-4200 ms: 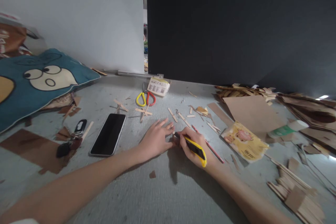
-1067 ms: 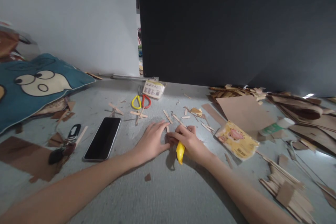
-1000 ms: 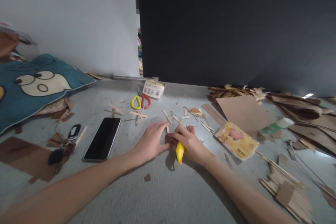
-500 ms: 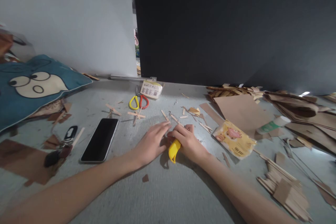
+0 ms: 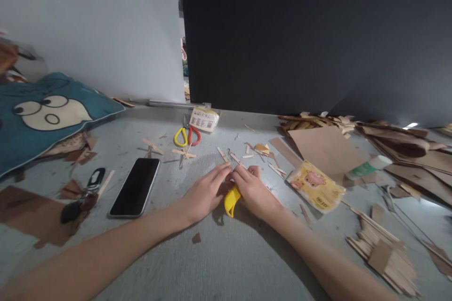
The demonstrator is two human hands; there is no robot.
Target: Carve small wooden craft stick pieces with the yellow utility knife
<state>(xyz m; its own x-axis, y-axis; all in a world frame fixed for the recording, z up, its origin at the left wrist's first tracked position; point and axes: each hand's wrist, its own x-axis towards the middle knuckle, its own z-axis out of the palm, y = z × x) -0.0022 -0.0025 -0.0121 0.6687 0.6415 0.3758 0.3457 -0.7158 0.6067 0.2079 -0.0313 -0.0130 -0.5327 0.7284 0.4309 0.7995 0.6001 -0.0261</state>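
Note:
My right hand (image 5: pixel 251 189) is closed around a tool with a curved yellow handle (image 5: pixel 232 201); the tool's working end is hidden under the fingers. A bit of red shows beside that wrist, too covered to name. My left hand (image 5: pixel 206 192) rests low over the table, fingers stretched toward the right hand and nearly touching it, thumb apart from them. Whether anything small lies beneath its fingertips is hidden. Just beyond both hands lie thin wooden sticks (image 5: pixel 238 161) and short cut stick pieces (image 5: pixel 247 156).
Left stand a phone (image 5: pixel 136 188), keys (image 5: pixel 83 202) and a blue cushion (image 5: pixel 81 103). Yellow-and-red-handled scissors (image 5: pixel 187 136) and crossed sticks (image 5: pixel 183 154) lie farther back. On the right are a yellow packet (image 5: pixel 315 186), a glue stick (image 5: pixel 369 168), cardboard (image 5: pixel 323 148) and a stick pile (image 5: pixel 384 258).
The yellow handle and my right hand have shifted slightly to the left, with the fingers closer to my left hand. The left hand has barely moved.

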